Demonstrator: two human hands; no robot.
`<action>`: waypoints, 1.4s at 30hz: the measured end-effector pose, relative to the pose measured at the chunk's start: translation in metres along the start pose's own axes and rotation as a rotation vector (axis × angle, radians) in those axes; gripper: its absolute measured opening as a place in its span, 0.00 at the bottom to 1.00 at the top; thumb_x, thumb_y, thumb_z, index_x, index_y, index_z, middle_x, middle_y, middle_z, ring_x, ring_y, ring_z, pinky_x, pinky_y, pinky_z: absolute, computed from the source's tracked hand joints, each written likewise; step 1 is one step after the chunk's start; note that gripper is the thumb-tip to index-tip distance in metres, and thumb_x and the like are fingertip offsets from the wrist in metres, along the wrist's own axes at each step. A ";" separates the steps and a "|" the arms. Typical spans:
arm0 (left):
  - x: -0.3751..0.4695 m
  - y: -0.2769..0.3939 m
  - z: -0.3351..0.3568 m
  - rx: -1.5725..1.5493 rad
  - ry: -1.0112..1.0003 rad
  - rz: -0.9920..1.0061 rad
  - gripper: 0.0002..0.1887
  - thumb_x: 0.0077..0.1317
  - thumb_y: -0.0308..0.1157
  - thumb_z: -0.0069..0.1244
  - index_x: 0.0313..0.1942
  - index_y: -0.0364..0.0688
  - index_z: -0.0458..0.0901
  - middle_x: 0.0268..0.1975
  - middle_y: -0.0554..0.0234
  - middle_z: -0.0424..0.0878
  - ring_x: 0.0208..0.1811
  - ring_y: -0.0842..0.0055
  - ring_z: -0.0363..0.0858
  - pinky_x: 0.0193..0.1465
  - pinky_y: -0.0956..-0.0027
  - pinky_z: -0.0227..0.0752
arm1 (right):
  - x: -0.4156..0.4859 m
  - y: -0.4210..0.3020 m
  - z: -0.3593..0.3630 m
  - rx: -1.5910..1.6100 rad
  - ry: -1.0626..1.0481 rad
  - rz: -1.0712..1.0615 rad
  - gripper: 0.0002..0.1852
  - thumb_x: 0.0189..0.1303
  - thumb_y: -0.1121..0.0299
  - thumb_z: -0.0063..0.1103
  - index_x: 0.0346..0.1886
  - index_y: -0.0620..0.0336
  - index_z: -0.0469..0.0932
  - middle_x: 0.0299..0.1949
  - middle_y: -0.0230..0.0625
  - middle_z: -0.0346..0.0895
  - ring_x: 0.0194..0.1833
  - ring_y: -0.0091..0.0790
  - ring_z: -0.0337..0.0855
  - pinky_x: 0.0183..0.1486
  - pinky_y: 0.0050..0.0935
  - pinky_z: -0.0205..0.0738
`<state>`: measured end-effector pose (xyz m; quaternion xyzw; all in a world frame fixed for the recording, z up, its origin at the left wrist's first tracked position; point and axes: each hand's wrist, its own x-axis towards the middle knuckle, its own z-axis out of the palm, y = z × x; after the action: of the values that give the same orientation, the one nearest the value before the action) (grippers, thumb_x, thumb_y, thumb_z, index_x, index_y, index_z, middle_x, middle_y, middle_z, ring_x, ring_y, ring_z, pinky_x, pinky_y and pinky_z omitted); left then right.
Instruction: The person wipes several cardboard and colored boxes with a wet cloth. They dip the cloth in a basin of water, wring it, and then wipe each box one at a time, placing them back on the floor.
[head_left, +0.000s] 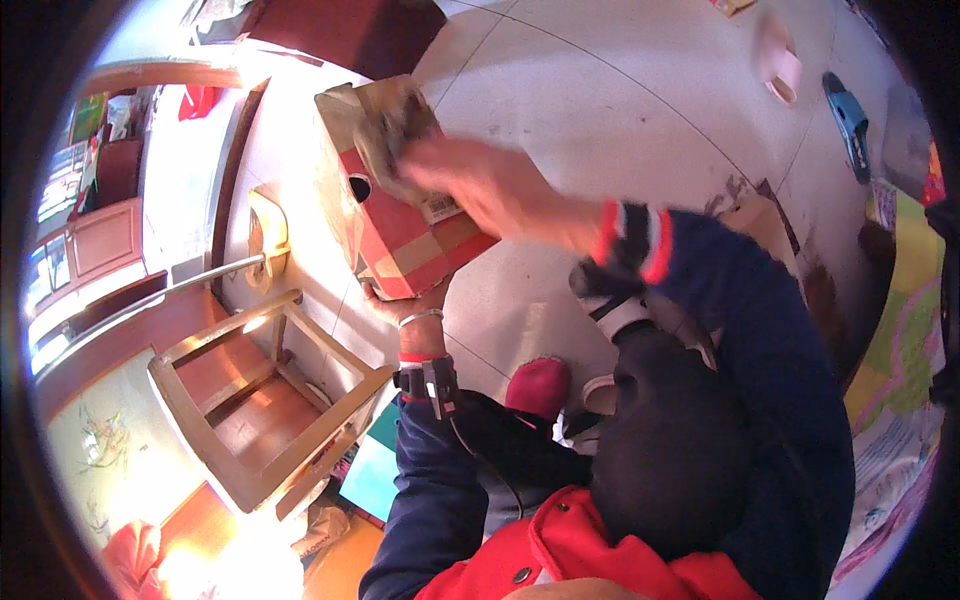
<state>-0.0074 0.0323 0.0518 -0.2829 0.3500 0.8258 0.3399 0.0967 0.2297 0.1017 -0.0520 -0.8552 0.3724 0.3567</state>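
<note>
A worn red and brown cardboard box with a round hole in one face is held up in front of me, tilted. My left hand grips its near lower end, with the thumb at the side. A bracelet and a strapped device are on that wrist. My right hand is blurred over the box's upper face. Bunched in its fingers is a greyish-tan cloth, pressed against the box; the blur hides its exact shape.
A wooden stool frame stands at the left, near a yellow-headed tool with a metal pole. A pink slipper and a blue slipper lie on the tiled floor. A patterned mat runs along the right side.
</note>
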 end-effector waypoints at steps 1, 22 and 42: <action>0.004 0.002 -0.005 0.037 -0.036 0.076 0.42 0.48 0.61 0.38 0.64 0.53 0.61 0.66 0.51 0.58 0.66 0.51 0.56 0.62 0.37 0.54 | -0.028 -0.012 -0.004 0.050 -0.067 -0.029 0.22 0.55 0.80 0.50 0.54 0.52 0.75 0.56 0.37 0.72 0.57 0.44 0.73 0.57 0.36 0.72; -0.003 -0.008 0.003 -0.056 -0.577 -0.337 0.32 0.61 0.56 0.42 0.61 0.49 0.63 0.61 0.62 0.67 0.62 0.64 0.64 0.63 0.55 0.60 | -0.045 -0.023 -0.026 0.797 -0.341 0.946 0.16 0.61 0.77 0.46 0.52 0.62 0.75 0.41 0.48 0.79 0.46 0.36 0.80 0.51 0.31 0.73; 0.017 -0.015 0.024 -0.154 -0.640 -1.134 0.26 0.60 0.49 0.53 0.54 0.48 0.68 0.50 0.68 0.72 0.55 0.73 0.68 0.59 0.58 0.62 | 0.010 0.042 -0.014 0.750 0.116 0.639 0.18 0.67 0.74 0.36 0.57 0.57 0.73 0.46 0.41 0.80 0.43 0.33 0.83 0.48 0.29 0.77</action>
<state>-0.0120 0.0649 0.0486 -0.1876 -0.0320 0.5844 0.7888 0.0912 0.2719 0.0852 -0.2001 -0.5823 0.7418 0.2658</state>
